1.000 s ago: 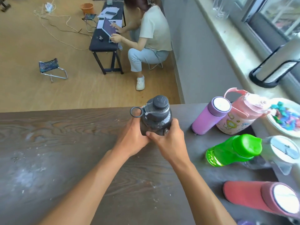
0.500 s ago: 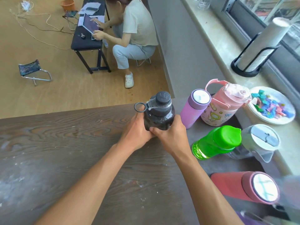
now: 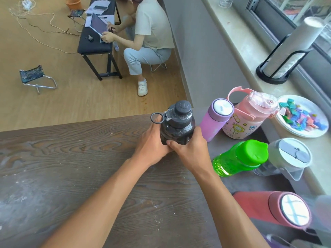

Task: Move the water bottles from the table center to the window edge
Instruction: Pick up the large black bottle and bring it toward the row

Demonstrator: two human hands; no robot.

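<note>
Dark smoky plastic forms the black bottle [image 3: 176,125] that we find held upright near the far edge of the wooden table [image 3: 71,176], its screw cap on and a loop ring projecting to the left of the neck. The left hand [image 3: 152,145] is wrapped around the bottle's left side, and the right hand [image 3: 191,149] grips its right side, thumb across the lower front; both hands are closed firmly on it. Whether its base touches the tabletop we cannot tell, since the hands cover it.

Just to the right stands a purple bottle [image 3: 215,120] with a pale lid, close beside the right hand. Next to it we note a pink bottle [image 3: 249,119] with a carry handle and cartoon prints. Nearer the camera a green bottle [image 3: 240,158] stands beside a clear jug [image 3: 286,158] with a grey lid. A red bottle [image 3: 272,210] stands at the lower right. These five are grouped along the table's right side, next to the window ledge [image 3: 241,56].

On the ledge we record a white plate [image 3: 304,133] of coloured scraps and a black wire holder [image 3: 279,68] containing a stack of paper cups. Beyond the table, a person [image 3: 148,36] sits at a low black bench [image 3: 95,45] using a tablet, with a folding stool [image 3: 35,77] apart on the floor.
</note>
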